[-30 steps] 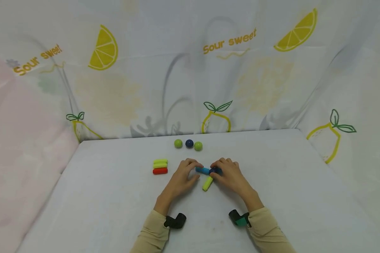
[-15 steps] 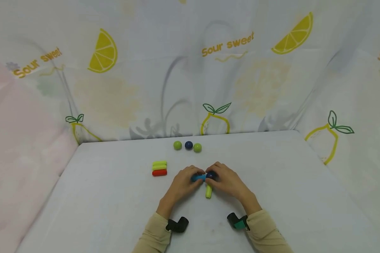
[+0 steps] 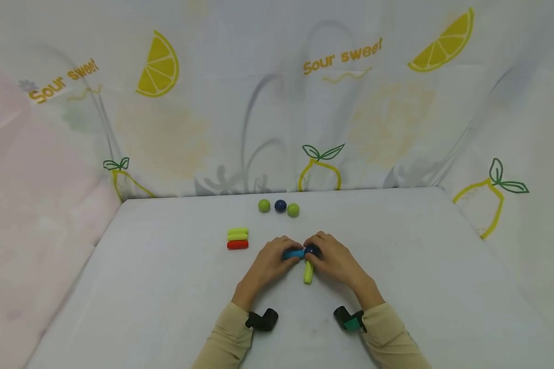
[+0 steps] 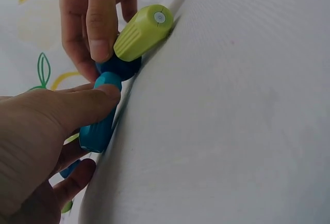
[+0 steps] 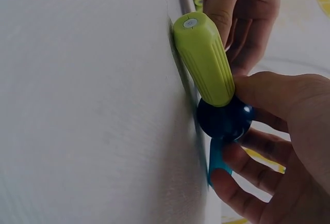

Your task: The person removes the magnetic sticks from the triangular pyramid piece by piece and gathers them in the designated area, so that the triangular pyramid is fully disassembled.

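Note:
My left hand (image 3: 270,264) pinches a blue toy rod (image 3: 293,254) between thumb and fingers. The rod's inner end meets a dark blue ball (image 5: 224,120). My right hand (image 3: 334,259) holds that ball, its thumb on the near side and fingers curled behind. A yellow-green rod (image 5: 205,59) with grooved sides and a round pale disc on its end joins the ball and points toward the body. In the right wrist view a second light blue rod (image 5: 219,157) shows on the ball's other side, partly behind my right fingers. All lie low at the white tabletop.
Two yellow-green rods (image 3: 237,234) and a red rod (image 3: 237,245) lie side by side to the left. At the back stand two green balls (image 3: 264,205) and a dark blue ball (image 3: 280,206) in a row. A lemon-printed cloth (image 3: 240,102) hangs behind the table.
My left hand has moved right and closed its fingers on the blue rod. The yellow-green rod has swung from slanting left to pointing almost straight toward the body.

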Motion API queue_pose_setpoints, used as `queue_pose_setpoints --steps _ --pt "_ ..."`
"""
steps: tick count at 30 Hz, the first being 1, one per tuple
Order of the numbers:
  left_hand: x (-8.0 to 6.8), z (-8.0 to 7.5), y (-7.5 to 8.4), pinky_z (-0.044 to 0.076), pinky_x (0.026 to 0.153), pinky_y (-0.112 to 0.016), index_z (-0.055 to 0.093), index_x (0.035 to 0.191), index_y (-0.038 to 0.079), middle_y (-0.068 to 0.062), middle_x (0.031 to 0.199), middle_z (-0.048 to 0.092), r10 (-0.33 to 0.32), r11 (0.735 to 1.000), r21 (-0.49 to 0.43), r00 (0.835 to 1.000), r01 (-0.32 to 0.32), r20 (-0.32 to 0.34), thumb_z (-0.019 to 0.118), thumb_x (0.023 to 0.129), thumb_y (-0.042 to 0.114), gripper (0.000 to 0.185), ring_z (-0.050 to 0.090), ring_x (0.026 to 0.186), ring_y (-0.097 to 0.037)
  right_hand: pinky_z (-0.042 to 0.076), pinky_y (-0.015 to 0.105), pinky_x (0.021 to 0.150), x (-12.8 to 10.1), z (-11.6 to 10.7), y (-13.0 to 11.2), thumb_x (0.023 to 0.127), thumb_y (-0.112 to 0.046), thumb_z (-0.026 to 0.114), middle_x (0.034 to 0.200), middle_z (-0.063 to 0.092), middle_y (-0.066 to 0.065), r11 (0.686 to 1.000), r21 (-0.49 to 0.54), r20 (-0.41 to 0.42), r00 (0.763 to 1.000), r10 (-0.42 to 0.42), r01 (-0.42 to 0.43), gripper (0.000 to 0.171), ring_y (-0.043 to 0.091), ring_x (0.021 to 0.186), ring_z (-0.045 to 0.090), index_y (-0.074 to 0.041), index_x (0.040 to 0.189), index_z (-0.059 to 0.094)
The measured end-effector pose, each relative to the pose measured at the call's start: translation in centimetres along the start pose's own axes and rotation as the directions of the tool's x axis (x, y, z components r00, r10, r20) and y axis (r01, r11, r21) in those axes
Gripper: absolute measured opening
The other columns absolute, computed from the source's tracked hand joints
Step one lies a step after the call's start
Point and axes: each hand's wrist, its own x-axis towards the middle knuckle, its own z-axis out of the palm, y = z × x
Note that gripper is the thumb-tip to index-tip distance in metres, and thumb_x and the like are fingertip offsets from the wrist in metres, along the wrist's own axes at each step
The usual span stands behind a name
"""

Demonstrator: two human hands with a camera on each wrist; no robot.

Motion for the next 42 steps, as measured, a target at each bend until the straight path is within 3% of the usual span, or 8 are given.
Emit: queue_pose_setpoints --steps 13,18,22,28,34,40,42 --pt "-0.9 -1.4 -0.2 0.047 0.089 -0.033 0.067 0.108 0.014 0.001 0.103 0.065 0.021 1.000 0.016 0.998 -0.022 0.061 0.066 0.089 0.017 0.020 0.058 0.098 -0.015 0.049 0.042 0.087 0.2 0.1 0.1 0.088 -0.021 0.067 0.107 0.061 0.002 1.000 -0.001 0.023 0.999 0.025 -0.025 0.023 0.022 0.104 0.057 -0.012 0.109 0.064" --pt "-1.9 -3.3 -0.9 0.049 0.086 -0.031 0.068 0.108 0.013 0.002 0.100 0.065 -0.047 0.997 -0.056 0.997 0.050 0.058 0.069 0.086 0.014 0.022 0.059 0.093 -0.013 0.048 0.042 0.089 0.1 0.2 0.1 0.088 -0.019 0.066 0.111 0.061 0.001 0.999 0.006 0.041 0.999 0.035 -0.035 0.023 0.021 0.104 0.055 -0.013 0.110 0.064" --pt "-2.8 -5.5 -1.8 0.051 0.080 -0.029 0.068 0.106 0.012 0.001 0.096 0.064 -0.108 0.989 -0.102 0.994 0.106 -0.018 0.072 0.083 0.013 0.024 0.060 0.087 -0.014 0.047 0.043 0.092 0.2 0.0 0.0 0.089 -0.017 0.065 0.112 0.061 0.002 0.999 0.036 0.065 0.998 -0.001 -0.001 0.024 0.022 0.106 0.054 -0.012 0.112 0.063" --pt "-4.0 -8.0 -3.3 0.051 0.075 -0.026 0.068 0.097 0.017 0.004 0.090 0.066 -0.180 0.980 -0.100 0.979 0.170 -0.100 0.074 0.082 0.020 0.016 0.060 0.080 -0.011 0.045 0.042 0.093 0.0 -0.3 0.4 0.089 -0.016 0.064 0.113 0.060 0.000 0.997 0.069 0.094 0.995 -0.026 0.020 0.023 0.020 0.105 0.052 -0.013 0.112 0.062" --pt "-5.2 -9.3 -4.5 0.047 0.075 -0.029 0.070 0.091 0.017 0.005 0.085 0.067 -0.243 0.969 -0.066 0.965 0.237 -0.100 0.076 0.079 0.019 0.014 0.061 0.081 -0.014 0.043 0.044 0.097 -0.2 -0.6 0.9 0.091 -0.015 0.061 0.121 0.060 0.002 0.995 0.098 0.122 0.991 -0.045 0.033 0.024 0.021 0.111 0.051 -0.014 0.115 0.061" --pt "-5.9 -9.8 -5.5 0.045 0.070 -0.025 0.073 0.087 0.016 0.003 0.088 0.067 -0.284 0.958 -0.070 0.956 0.279 -0.079 0.076 0.079 0.016 0.009 0.059 0.083 -0.016 0.041 0.046 0.101 -0.3 -0.9 1.2 0.091 -0.013 0.062 0.126 0.056 0.005 0.992 0.116 0.136 0.988 -0.069 0.053 0.024 0.027 0.122 0.049 -0.013 0.115 0.061" --pt "-6.0 -9.8 -5.7 0.044 0.070 -0.024 0.073 0.087 0.016 0.003 0.088 0.066 -0.286 0.957 -0.067 0.954 0.281 -0.085 0.076 0.079 0.015 0.008 0.058 0.083 -0.016 0.044 0.045 0.097 -0.3 -1.0 1.2 0.091 -0.013 0.062 0.128 0.052 0.007 0.990 0.123 0.135 0.987 -0.081 0.064 0.023 0.026 0.118 0.051 -0.013 0.114 0.062"
